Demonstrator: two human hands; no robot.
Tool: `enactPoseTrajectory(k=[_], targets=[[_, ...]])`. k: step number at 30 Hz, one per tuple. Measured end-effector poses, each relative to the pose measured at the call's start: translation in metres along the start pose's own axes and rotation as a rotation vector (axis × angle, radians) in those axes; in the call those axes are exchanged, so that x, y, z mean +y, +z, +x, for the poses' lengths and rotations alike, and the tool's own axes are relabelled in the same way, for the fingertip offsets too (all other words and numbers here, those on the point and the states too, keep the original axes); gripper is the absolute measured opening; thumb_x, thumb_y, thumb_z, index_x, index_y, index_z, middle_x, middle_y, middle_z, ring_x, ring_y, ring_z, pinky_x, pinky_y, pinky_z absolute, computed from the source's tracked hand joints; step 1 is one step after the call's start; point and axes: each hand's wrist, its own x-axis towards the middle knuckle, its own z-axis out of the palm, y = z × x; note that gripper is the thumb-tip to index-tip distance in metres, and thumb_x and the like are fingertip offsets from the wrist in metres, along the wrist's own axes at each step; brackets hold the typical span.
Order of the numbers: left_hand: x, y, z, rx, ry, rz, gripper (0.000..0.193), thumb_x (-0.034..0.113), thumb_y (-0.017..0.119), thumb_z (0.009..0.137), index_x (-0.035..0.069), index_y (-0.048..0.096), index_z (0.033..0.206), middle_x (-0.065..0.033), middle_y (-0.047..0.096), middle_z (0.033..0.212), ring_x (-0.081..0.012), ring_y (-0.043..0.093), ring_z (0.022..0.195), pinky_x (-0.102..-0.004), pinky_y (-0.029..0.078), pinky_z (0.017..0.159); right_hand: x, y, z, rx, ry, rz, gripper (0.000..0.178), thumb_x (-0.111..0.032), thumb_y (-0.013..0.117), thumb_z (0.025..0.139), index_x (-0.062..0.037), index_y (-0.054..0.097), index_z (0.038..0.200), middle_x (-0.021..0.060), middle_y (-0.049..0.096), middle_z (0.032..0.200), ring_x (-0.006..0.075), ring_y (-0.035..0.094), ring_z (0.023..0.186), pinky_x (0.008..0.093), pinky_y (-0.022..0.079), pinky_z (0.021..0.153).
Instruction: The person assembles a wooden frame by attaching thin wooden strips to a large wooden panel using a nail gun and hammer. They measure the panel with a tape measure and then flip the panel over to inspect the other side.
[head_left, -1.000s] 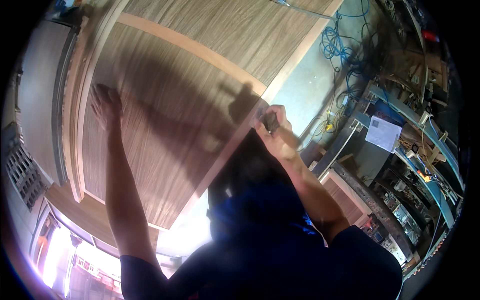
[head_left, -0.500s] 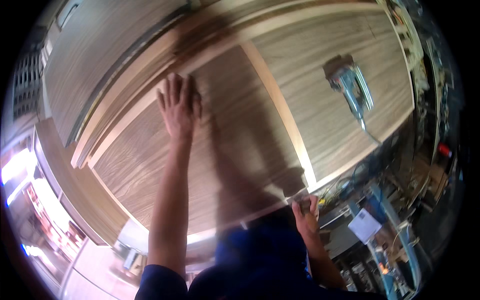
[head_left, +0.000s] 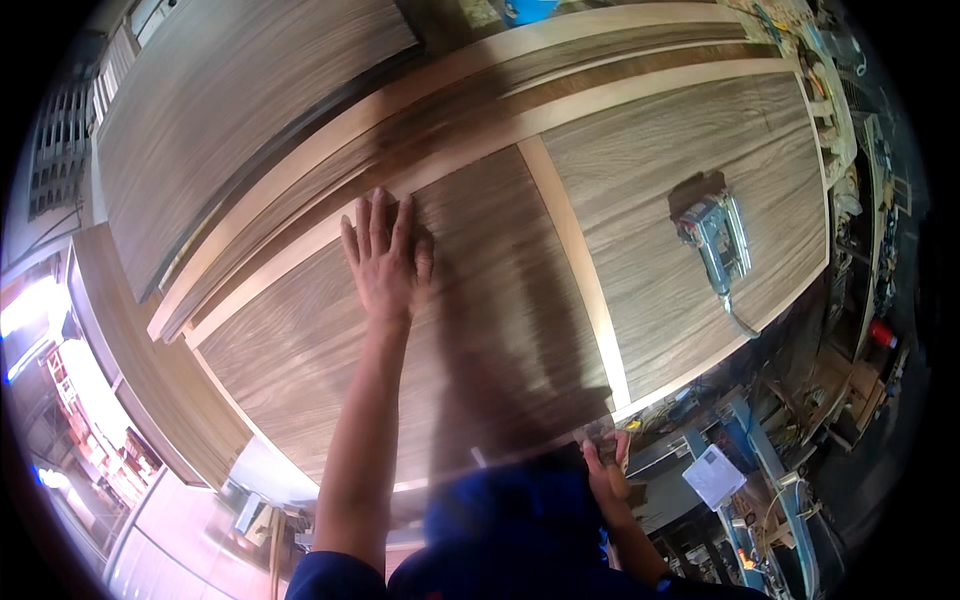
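Note:
A broad wood-grain panel (head_left: 480,290) lies in front of me, edged with pale strips and crossed by a pale wooden strip (head_left: 570,250). My left hand (head_left: 385,265) rests open on its left part, fingers spread, with the fingertips at the far edging strip (head_left: 290,265). At the near edge, close to the crossing strip's end, my right hand (head_left: 608,465) is closed, thumb and fingers bent around something small. Shadow and blur hide what it is. A grey nail gun (head_left: 712,240) with a hose lies on the right part, away from both hands.
Another dark-edged panel (head_left: 250,110) stands at the far left, beyond several long pale strips. A wood-grain board (head_left: 140,350) lies left. To the right are a blue metal frame (head_left: 770,470), a white box-like piece (head_left: 714,476) and clutter. A blue container (head_left: 530,10) shows at the far edge.
The whole scene sits lower in the picture, as the head view has shifted. Both hands keep nearly the same places on the panel, and the nail gun lies where it was.

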Motion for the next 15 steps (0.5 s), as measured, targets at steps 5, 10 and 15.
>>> enactPoseTrajectory(k=[5,10,15], targets=[[-0.01,0.015,0.001,0.071,0.09,0.067,0.059,0.04,0.053,0.101,0.019,0.049,0.156,-0.0136,0.037,0.166,-0.0351,0.027,0.157,-0.0562,0.015,0.128,0.024,0.005,-0.006,0.011,-0.032,0.075,0.038,-0.024,0.08,0.089,-0.0075,0.054,0.111,0.0125,0.059,0.099,0.0282,0.059,0.091,0.0425,0.05,0.083],[-0.044,0.046,0.002,0.133,0.211,0.122,0.065,0.042,0.056,0.099,0.023,0.042,0.16,-0.0107,0.039,0.165,-0.03,0.031,0.155,-0.0575,0.022,0.125,0.021,0.018,0.001,0.096,-0.127,0.184,0.032,-0.019,0.077,0.094,-0.0083,0.054,0.114,0.0105,0.062,0.1,0.0254,0.063,0.092,0.0384,0.053,0.083],[-0.04,0.043,0.001,0.084,0.166,0.114,0.073,0.067,0.025,0.104,0.029,0.031,0.166,-0.0048,0.024,0.174,-0.0284,0.015,0.161,-0.0571,0.012,0.128,-0.013,0.002,0.0,0.151,-0.248,0.136,0.034,-0.013,0.075,0.092,-0.0087,0.05,0.115,0.0136,0.062,0.094,0.0347,0.066,0.079,0.0385,0.054,0.075]])
